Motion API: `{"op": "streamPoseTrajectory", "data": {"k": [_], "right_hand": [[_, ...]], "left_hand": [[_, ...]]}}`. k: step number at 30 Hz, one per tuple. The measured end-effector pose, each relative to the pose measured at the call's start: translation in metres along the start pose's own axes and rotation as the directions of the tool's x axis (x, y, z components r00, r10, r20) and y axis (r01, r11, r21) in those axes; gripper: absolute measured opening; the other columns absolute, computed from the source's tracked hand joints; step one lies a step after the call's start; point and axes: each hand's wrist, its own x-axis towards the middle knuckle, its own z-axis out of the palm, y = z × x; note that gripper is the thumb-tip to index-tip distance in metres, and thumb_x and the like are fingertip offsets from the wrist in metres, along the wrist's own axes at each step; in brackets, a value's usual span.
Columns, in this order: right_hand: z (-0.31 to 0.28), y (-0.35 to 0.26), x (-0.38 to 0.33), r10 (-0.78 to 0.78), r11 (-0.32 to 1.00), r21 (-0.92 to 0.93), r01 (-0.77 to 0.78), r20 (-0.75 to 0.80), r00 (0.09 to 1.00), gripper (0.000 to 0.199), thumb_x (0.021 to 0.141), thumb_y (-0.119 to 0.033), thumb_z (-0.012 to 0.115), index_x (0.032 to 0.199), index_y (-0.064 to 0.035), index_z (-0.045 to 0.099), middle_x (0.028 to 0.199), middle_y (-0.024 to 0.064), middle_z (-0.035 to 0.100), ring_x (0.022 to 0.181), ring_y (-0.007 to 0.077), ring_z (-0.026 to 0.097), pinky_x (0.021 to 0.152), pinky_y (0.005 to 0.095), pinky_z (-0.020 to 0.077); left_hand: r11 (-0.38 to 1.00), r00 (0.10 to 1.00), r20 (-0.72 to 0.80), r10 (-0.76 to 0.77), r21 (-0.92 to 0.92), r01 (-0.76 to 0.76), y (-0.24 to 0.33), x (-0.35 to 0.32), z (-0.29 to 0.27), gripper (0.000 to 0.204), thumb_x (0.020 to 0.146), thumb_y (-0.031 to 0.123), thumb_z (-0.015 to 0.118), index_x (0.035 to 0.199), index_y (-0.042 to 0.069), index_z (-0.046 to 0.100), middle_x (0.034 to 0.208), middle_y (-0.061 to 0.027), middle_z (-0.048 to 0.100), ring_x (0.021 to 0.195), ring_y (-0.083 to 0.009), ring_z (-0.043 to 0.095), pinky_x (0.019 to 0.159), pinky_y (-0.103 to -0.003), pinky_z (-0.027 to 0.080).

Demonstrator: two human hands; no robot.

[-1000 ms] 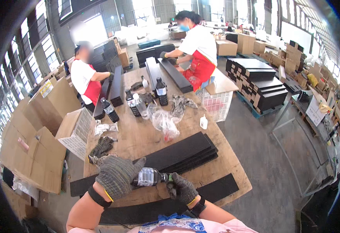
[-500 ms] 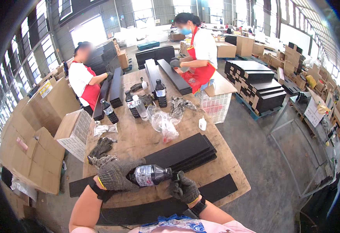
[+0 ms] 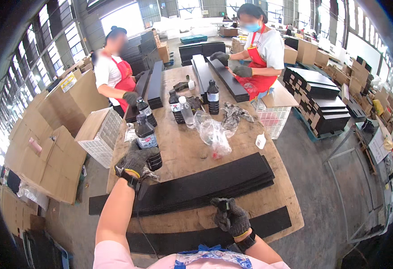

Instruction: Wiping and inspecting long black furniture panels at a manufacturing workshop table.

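Observation:
My left hand, in a dark grey knitted glove, is closed around the lower part of a dark plastic bottle with a pale label. The bottle is upright near the table's left edge. My right hand, gloved alike, hovers over the near boards with its fingers curled; a small dark thing shows at the fingertips, too small to name. Below my hands lies a stack of long black boards. Another black board lies along the near edge. A crumpled rag is beside my left wrist.
More bottles, a clear plastic bag, rags and a small white bottle are on the wooden table. Two co-workers in red aprons stand at its far sides, by long boards. White crates flank the table.
My left hand has moved away and left with the bottle, turning it from lying sideways to upright. My right hand has parted from the bottle's neck. The view has shifted.

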Motion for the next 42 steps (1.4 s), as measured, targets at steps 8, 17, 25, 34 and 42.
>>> {"op": "streamPoseTrajectory", "data": {"k": [8, 17, 25, 34, 42], "right_hand": [[-0.007, 0.002, -0.003, -0.059, 0.996, -0.067, 0.059, 0.007, 0.998, 0.061, 0.100, -0.049, 0.051, 0.133, 0.0024, 0.055, 0.068, -0.0006, 0.056, 0.052, 0.0108, 0.049, 0.046, 0.0252, 0.0387], [-0.021, 0.012, 0.004, -0.223, 0.959, -0.179, 0.218, -0.009, 0.975, 0.046, 0.097, -0.024, 0.060, 0.138, -0.0056, 0.051, 0.134, 0.0079, 0.058, 0.117, 0.0241, 0.060, 0.091, 0.0368, 0.0538], [0.014, 0.032, -0.025, 0.092, 0.991, 0.106, -0.087, -0.046, 0.995, 0.026, 0.098, -0.021, 0.061, 0.115, -0.0023, 0.066, 0.109, 0.0140, 0.070, 0.097, 0.0288, 0.070, 0.092, 0.0402, 0.0549], [-0.119, -0.157, -0.165, -0.663, 0.746, -0.326, 0.581, -0.287, 0.691, 0.034, 0.099, -0.020, 0.056, 0.128, -0.0031, 0.060, 0.133, 0.0158, 0.060, 0.128, 0.0320, 0.052, 0.115, 0.0484, 0.0360], [-0.090, -0.128, -0.143, -0.630, 0.731, 0.206, 0.650, -0.163, 0.760, 0.040, 0.100, -0.033, 0.055, 0.128, -0.0049, 0.060, 0.134, 0.0171, 0.059, 0.127, 0.0393, 0.051, 0.113, 0.0547, 0.0361]], "left_hand": [[0.943, 0.979, -0.047, -0.199, 0.263, 0.204, -0.102, 0.059, -0.023, 0.052, 0.074, 0.005, 0.083, 0.118, 0.010, 0.057, 0.101, -0.0050, 0.067, 0.091, -0.0206, 0.066, 0.080, -0.039, 0.055], [0.758, 0.996, 0.084, 0.020, 0.649, -0.070, -0.128, 0.056, -0.062, 0.055, 0.077, 0.011, 0.080, 0.126, 0.011, 0.056, 0.108, -0.0039, 0.063, 0.098, -0.0187, 0.060, 0.085, -0.034, 0.053], [0.996, 0.995, 0.074, -0.072, -0.038, 0.075, -0.025, -0.029, -0.024, 0.055, 0.088, 0.003, 0.069, 0.139, 0.001, 0.048, 0.126, -0.0095, 0.060, 0.110, -0.0211, 0.059, 0.093, -0.029, 0.048], [0.961, 0.945, 0.317, -0.075, 0.275, -0.016, 0.024, -0.184, 0.068, 0.064, 0.086, 0.008, 0.075, 0.142, -0.002, 0.046, 0.136, -0.0134, 0.056, 0.124, -0.0230, 0.053, 0.108, -0.033, 0.041], [0.611, 0.528, 0.849, 0.011, 0.412, -0.676, 0.013, -0.254, 0.243, 0.085, 0.079, 0.054, 0.072, 0.138, -0.002, 0.047, 0.139, -0.0292, 0.046, 0.135, -0.0451, 0.040, 0.113, -0.047, 0.034]]}}
